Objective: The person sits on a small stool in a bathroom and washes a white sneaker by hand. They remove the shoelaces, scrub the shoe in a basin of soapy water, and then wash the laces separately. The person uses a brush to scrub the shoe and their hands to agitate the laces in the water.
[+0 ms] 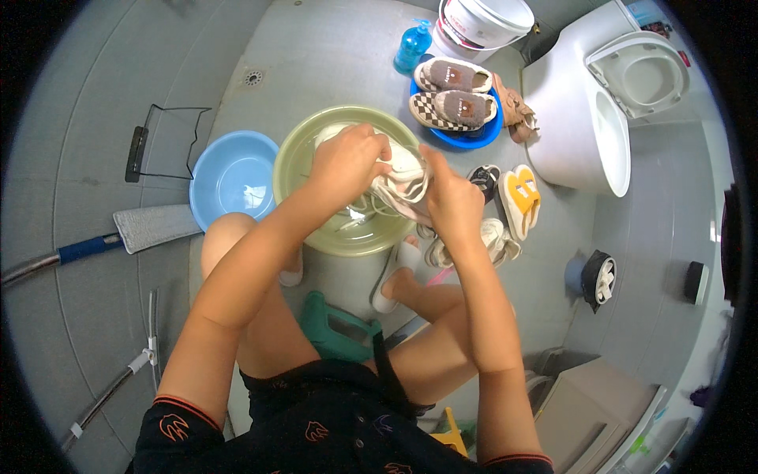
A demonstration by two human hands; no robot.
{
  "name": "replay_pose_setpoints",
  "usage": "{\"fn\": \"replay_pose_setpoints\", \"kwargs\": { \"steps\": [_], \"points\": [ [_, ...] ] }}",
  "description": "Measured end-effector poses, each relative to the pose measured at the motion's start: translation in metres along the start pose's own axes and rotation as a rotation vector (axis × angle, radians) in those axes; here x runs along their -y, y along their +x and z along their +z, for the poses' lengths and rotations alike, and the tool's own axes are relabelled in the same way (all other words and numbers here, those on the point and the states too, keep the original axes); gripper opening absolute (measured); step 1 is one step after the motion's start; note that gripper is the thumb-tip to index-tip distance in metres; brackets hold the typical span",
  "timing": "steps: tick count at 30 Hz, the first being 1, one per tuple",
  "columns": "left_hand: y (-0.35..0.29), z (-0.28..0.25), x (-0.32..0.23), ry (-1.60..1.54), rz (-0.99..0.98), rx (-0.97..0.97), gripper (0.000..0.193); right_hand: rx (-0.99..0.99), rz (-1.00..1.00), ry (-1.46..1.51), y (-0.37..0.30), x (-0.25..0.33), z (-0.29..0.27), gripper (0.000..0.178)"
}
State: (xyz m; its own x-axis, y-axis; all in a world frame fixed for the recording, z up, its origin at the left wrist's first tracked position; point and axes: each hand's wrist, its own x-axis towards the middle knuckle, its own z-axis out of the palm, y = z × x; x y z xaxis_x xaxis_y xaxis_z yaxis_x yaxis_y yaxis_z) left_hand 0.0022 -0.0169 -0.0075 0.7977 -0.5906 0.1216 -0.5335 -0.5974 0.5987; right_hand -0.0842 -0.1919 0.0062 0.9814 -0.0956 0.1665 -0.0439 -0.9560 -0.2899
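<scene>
The right hand (454, 197), near the middle of the frame, is closed on the side of a white lace-up shoe (407, 164), its index finger lying along the edge; the left hand (351, 162) has its fingers curled in over the same shoe, though from here I cannot tell whether it grips the shoe itself or something smaller. The shoe is above an olive-green basin (281, 178) of water, upper centre, its laces hanging loose; just left of that basin is a light-blue basin (234, 178); right of centre, yellow-and-white slippers (519, 197) stand on the floor; toward the upper right, checkered slip-on shoes (454, 109) rest in a bright-blue basin (471, 143), with a blue pump bottle (412, 49) close by and a white bucket (474, 31) beyond; the white toilet (564, 103) fills the far upper right; a green plastic stool (316, 320) shows below, between the person's legs.
</scene>
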Motion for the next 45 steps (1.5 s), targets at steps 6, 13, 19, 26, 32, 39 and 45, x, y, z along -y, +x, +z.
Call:
{"fn": "replay_pose_setpoints", "kwargs": {
  "steps": [6,13,19,26,32,39,45],
  "points": [
    [-0.002,0.006,-0.007,0.125,0.014,0.068,0.012,0.009,-0.022,-0.058,-0.003,-0.004,0.001,0.041],
    [-0.004,0.005,-0.009,0.216,0.069,0.087,0.011,0.022,-0.037,-0.017,-0.004,-0.002,0.004,0.044],
    [-0.005,0.017,-0.004,0.290,0.126,0.057,0.017,0.085,0.012,-0.034,-0.003,0.001,0.003,0.045],
    [0.005,-0.011,-0.002,0.202,-0.136,-0.186,0.016,-0.059,0.095,0.089,0.007,-0.001,-0.004,0.042],
    [-0.007,-0.022,0.001,0.037,-0.025,-0.259,0.015,-0.081,0.088,-0.004,0.013,0.011,-0.016,0.046],
    [-0.004,-0.023,0.002,-0.200,0.087,0.005,0.023,-0.151,-0.020,-0.036,0.007,0.010,-0.007,0.049],
    [0.000,-0.019,0.012,-0.106,0.098,-0.272,0.015,-0.110,0.077,0.038,0.007,0.004,-0.009,0.046]
  ]
}}
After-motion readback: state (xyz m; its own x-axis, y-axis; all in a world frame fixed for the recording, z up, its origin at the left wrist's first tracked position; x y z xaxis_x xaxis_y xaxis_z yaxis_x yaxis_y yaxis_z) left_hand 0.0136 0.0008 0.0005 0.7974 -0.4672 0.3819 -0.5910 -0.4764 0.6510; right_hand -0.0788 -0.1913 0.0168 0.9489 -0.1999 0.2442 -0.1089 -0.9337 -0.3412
